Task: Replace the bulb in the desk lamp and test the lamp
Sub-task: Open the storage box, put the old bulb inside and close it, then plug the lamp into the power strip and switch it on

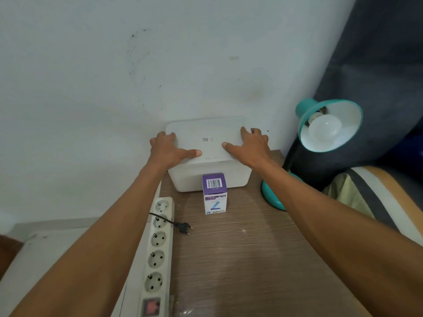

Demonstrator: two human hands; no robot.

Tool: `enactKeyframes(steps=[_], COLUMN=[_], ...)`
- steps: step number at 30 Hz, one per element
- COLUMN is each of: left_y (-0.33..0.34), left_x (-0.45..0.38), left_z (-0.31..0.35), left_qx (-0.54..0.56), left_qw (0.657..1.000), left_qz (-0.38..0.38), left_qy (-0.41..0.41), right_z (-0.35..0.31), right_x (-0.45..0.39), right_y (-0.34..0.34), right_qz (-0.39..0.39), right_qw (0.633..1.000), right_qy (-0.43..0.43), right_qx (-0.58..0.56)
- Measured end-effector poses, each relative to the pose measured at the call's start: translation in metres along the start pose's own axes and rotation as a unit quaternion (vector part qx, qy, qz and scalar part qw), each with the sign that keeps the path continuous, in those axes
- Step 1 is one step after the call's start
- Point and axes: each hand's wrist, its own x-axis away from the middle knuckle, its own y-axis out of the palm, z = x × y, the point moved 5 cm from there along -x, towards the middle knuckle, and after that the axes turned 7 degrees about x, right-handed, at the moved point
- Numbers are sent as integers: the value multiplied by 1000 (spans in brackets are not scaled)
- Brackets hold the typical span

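Power strip at left, plug lying loose beside it, so nothing's powered; left hand clasps the white box, carton standing just before it, right hand clasping too; a bulb sits in the lamp, swap seemingly not started

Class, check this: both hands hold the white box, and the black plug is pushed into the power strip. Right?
No. The head view shows the plug lying loose on the table beside the strip, not in it.
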Motion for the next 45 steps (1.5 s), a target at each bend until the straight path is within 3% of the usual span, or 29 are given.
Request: enactKeyframes(steps=[3,8,15,21,26,30,40,45], left_y=[1,-11,-19,13,48,52,53,50], left_x=[8,41,126,197,217,215,211,213], left_z=[0,-26,-86,-148,-184,-179,-181,-177], left_qx=[-14,46,62,123,206,223,249,255], left_qw=[1000,997,995,992,977,974,967,966], left_qz=[1,53,56,16,-29,-29,-46,-40], left_qy=[18,45,51,5,-41,1,23,29], right_z=[-6,-41,-106,-113,-93,-95,-102,-126], right_x=[4,32,110,168,188,189,178,169], right_y=[-8,-22,16,93,135,153,141,123], right_qz=[9,128,132,17,-14,-41,29,21], right_qw=[999,987,970,985,989,988,992,982], right_qy=[5,-92,-197,-172,-142,-137,-124,-134], right_qx=[38,-40,-58,-23,41,58,-14,-129])
